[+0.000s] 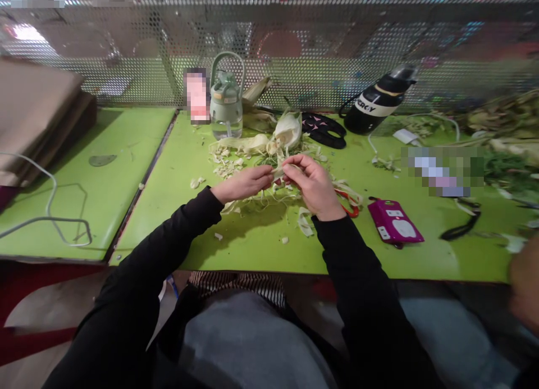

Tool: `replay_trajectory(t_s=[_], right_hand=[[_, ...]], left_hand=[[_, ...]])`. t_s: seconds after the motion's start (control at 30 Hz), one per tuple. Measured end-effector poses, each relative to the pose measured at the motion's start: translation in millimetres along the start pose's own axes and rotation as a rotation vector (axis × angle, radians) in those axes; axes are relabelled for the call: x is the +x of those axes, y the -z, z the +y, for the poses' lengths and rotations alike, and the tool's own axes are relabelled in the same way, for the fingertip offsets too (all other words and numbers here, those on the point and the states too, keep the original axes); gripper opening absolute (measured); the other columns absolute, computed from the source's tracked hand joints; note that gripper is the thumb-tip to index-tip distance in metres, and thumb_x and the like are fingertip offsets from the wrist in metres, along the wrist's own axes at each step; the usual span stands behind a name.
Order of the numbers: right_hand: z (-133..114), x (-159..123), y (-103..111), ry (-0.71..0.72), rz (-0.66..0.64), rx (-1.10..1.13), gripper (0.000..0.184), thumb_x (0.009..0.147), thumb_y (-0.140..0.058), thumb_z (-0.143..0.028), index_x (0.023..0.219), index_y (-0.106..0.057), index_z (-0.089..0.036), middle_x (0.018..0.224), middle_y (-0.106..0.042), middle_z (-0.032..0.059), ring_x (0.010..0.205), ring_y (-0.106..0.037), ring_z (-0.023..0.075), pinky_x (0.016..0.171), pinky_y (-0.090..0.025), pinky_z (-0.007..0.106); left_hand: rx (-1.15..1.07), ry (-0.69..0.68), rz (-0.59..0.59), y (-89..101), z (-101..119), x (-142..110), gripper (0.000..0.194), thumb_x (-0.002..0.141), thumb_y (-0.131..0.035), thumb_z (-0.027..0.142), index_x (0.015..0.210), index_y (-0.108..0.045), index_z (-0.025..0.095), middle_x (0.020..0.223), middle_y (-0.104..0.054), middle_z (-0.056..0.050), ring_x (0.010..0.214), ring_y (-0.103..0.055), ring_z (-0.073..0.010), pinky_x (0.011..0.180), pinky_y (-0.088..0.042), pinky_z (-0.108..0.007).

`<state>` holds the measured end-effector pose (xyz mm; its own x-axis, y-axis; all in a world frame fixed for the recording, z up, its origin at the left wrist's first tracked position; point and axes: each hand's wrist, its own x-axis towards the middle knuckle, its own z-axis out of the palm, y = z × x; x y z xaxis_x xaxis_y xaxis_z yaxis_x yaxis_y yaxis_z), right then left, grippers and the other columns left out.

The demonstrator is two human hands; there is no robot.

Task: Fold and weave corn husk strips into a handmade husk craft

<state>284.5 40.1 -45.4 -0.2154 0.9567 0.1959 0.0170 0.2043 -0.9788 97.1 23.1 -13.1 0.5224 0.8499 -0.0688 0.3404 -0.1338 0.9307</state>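
Note:
Both my hands meet over the green table (pixel 252 243), above a litter of pale husk strips (pixel 269 195). My left hand (pixel 244 183) pinches one end of a thin pale husk strip (pixel 278 172). My right hand (pixel 309 184) has its fingers curled round the other end of the same strip. Just behind them lies a pale folded husk bundle (pixel 288 129) with more cut scraps (pixel 229 156) around it. Red-handled scissors (pixel 349 204) lie partly hidden under my right wrist.
A pale green water bottle (pixel 226 100) and a black bottle (pixel 379 101) stand at the back by the perforated metal screen (pixel 126 58). A magenta device (pixel 394 222), black cloth (pixel 322 128), white charger cable (pixel 415 132) and leaf piles (pixel 501 125) lie right. Another person's hand (pixel 524 282) shows far right.

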Motion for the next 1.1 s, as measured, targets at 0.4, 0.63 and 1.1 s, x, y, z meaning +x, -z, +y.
replay_trajectory(t_s=[0.4,0.63,1.1], right_hand=[[4.4,9.4,4.5,0.088,0.249,0.011,0.029,0.076,-0.08,-0.047,0.086,-0.064,-0.024,0.076,-0.063,-0.0021,0.063,-0.057,0.0105,0.062,-0.05,0.026],[-22.1,4.3,27.6,0.091,0.393,-0.007,0.023,0.079,-0.075,-0.045,0.086,-0.063,-0.027,0.086,-0.067,0.0012,0.068,-0.056,0.0138,0.064,-0.048,0.031],[5.4,-3.2,57.4,-0.155,-0.094,-1.007,0.021,0.085,-0.066,-0.035,0.071,-0.068,-0.019,0.085,-0.069,0.0072,0.071,-0.058,0.0188,0.069,-0.043,0.035]], left_hand=[[-0.448,0.081,-0.109,-3.7,-5.5,0.6,0.027,0.105,-0.036,0.014,0.086,-0.056,0.013,0.075,-0.059,-0.001,0.065,-0.059,-0.0075,0.069,-0.051,-0.022],[-0.559,0.065,0.146,16.3,6.4,-6.0,0.032,0.105,-0.038,0.015,0.078,-0.056,0.013,0.064,-0.036,0.006,0.048,-0.033,-0.0032,0.044,-0.029,-0.014],[-0.473,-0.148,0.585,43.5,35.3,-19.5,0.031,0.108,-0.039,0.025,0.079,-0.047,0.017,0.066,-0.02,0.007,0.048,-0.018,-0.001,0.049,-0.016,-0.016]])
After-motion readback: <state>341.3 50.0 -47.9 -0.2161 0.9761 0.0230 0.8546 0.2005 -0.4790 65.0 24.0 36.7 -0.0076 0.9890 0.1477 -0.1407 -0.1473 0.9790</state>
